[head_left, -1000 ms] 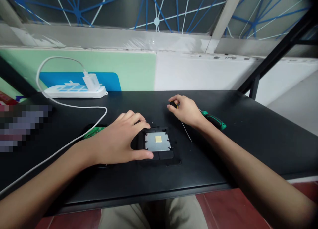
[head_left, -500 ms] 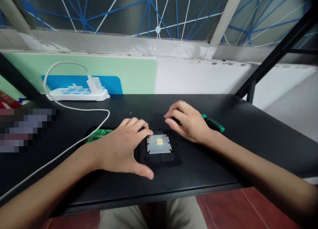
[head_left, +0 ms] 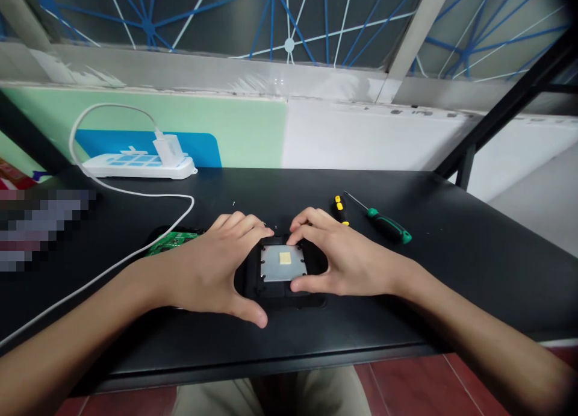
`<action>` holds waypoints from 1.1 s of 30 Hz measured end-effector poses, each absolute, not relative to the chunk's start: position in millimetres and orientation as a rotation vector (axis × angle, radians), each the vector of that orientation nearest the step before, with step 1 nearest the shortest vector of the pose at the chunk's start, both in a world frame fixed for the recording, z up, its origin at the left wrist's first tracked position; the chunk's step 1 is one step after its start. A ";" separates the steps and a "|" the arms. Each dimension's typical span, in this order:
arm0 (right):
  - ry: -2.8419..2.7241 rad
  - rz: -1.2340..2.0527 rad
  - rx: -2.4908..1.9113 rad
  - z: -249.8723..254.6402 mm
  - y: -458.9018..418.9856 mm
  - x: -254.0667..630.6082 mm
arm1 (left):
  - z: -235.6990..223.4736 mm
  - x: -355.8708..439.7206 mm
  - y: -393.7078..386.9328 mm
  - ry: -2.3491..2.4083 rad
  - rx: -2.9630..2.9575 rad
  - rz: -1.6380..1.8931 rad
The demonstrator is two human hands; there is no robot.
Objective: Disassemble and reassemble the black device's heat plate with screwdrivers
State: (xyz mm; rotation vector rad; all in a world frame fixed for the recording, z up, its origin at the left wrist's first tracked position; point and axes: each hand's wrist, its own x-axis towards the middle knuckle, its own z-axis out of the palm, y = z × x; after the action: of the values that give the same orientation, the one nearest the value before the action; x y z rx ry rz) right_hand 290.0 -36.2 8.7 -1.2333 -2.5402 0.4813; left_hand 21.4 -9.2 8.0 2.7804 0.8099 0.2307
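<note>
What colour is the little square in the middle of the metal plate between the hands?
Pale yellow. The little square sits on the grey metal plate, seen in the head view.

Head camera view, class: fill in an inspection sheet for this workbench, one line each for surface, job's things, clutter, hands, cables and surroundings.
Surface: black table, matte.
Job's things: black device with a bare metal plate carrying a small yellow square.
Clutter: green circuit board left of the device; green-handled screwdriver and small black-and-yellow tool behind it.
Hands: left hand and right hand grip the device's opposite sides.
Cables: white cable running from the charger in the white power strip.
Surroundings: green and white wall, black frame post.
</note>
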 end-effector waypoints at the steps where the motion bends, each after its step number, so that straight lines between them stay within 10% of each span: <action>1: -2.531 0.487 -1.223 8.2 -36.1 289.6 | 7.3 21.5 -9.0 0.808 2.785 0.243; 33: -2.231 -0.327 -0.754 4.5 -30.1 299.1 | 12.0 29.9 -6.4 0.862 3.101 0.889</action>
State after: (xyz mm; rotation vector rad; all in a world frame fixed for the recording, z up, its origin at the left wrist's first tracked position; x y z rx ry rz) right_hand 299.1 -30.1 4.5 -0.7544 -2.2306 -0.3270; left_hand 29.9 -6.4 12.0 3.1013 0.8624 0.8892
